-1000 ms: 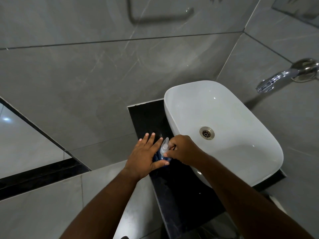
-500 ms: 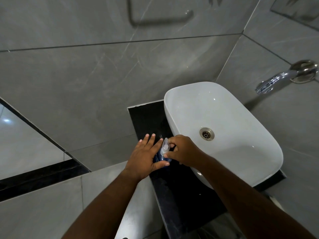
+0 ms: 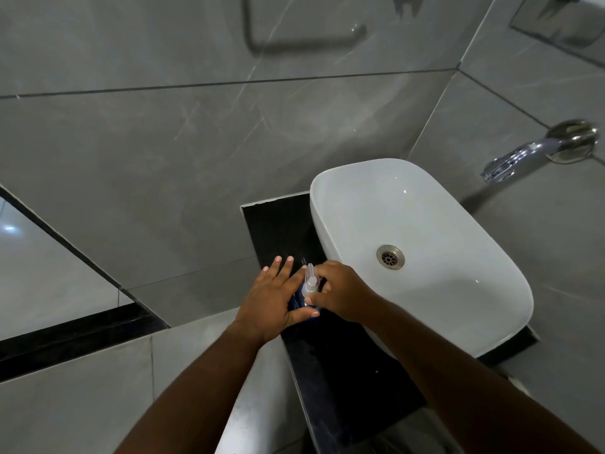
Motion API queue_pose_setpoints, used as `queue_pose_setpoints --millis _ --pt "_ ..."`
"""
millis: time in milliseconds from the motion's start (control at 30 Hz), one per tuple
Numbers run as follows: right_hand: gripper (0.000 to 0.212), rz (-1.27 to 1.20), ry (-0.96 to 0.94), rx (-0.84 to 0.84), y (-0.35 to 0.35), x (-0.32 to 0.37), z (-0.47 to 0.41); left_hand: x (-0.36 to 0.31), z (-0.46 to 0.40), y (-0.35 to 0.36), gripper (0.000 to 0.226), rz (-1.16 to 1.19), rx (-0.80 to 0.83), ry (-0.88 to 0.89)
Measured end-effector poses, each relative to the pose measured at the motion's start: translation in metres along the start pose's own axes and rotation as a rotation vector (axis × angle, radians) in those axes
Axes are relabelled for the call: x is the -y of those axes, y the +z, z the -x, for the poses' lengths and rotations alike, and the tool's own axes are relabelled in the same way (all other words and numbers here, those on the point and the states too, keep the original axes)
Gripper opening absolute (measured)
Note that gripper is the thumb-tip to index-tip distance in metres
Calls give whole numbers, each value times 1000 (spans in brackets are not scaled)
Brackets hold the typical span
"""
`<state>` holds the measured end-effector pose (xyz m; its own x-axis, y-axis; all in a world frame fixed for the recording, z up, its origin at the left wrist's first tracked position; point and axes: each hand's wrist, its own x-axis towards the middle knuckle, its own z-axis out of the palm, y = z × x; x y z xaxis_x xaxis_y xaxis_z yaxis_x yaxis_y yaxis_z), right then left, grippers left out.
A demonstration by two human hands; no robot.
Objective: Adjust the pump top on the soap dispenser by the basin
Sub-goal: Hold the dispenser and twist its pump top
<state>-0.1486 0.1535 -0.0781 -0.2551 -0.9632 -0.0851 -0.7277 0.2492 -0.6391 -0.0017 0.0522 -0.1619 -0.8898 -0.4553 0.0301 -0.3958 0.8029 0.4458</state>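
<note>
A blue soap dispenser [image 3: 298, 302] with a clear pump top [image 3: 309, 280] stands on the black counter [image 3: 278, 224], just left of the white basin [image 3: 458, 290]. My left hand [image 3: 271, 299] wraps the bottle from the left, thumb across its front and fingers stretched out behind it. My right hand [image 3: 340, 293] comes in from the basin side and pinches the pump top with its fingertips. Most of the bottle body is hidden between the two hands.
A chrome spout [image 3: 523, 155] sticks out of the grey tiled wall above the basin's right side. The basin has a metal drain [image 3: 390, 256]. A grey tiled ledge [image 3: 98, 388] lies left of the counter, which drops off at its front edge.
The pump's nozzle has turned slightly under my right fingers, now pointing more straight away from me. Both hands stay at the bottle.
</note>
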Motion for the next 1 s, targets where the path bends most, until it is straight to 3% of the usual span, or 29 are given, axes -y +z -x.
queue_pose_setpoints --millis 367,667,1000 --pt "24 63 69 -163 23 -6 2 -1 -1 5 89 89 -20 -26" --pt "27 94 33 -144 -9 18 1 3 -1 5 85 73 -7 -2" --pt "23 230 -56 130 -25 36 -8 0 -3 -2 90 -31 18 16"
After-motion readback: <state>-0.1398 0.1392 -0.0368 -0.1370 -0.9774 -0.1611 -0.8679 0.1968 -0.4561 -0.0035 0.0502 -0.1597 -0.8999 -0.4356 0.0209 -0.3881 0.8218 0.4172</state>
